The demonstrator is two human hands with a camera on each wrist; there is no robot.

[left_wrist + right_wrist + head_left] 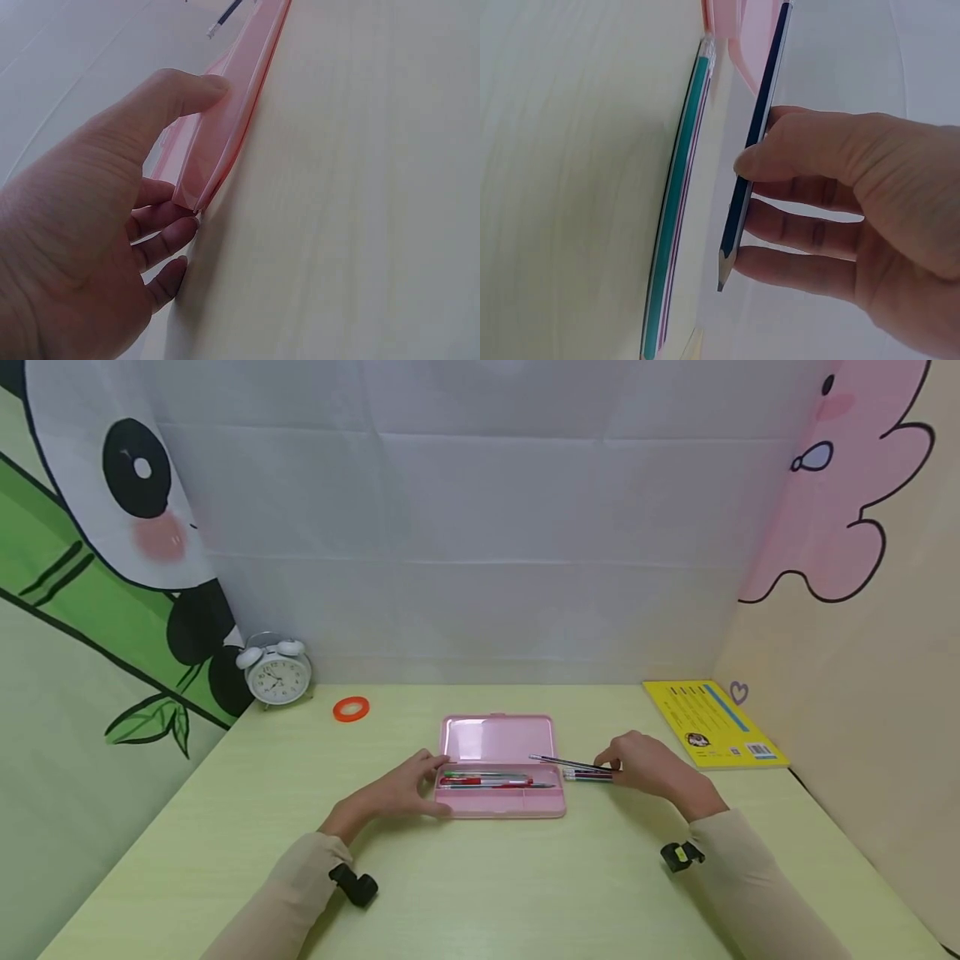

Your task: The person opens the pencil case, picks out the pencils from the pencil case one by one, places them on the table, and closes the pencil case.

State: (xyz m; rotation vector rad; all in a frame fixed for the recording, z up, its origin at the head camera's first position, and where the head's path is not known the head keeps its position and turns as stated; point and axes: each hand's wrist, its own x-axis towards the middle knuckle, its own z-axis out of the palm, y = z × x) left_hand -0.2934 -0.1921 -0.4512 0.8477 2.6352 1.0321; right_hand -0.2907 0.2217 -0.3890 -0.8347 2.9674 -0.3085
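Observation:
A pink pencil case (480, 811) lies on the table with its lid (498, 735) folded back. Several pens and pencils (487, 782) are inside it. My left hand (401, 787) holds the case at its left end, thumb against the front wall (225, 120) and fingers around the corner. In my right hand (651, 766) is a dark blue pencil (761, 116), pinched between thumb and fingers. The pencil is above the table, its eraser end toward the case and its sharpened tip away from it. Below it, striped pencils (676, 195) lie beside the case's right end.
At the back left stands a white alarm clock (279, 678), with an orange ring (351, 709) to its right. A yellow book (716, 727) lies at the back right. Fabric walls (480, 527) enclose the table's back and sides.

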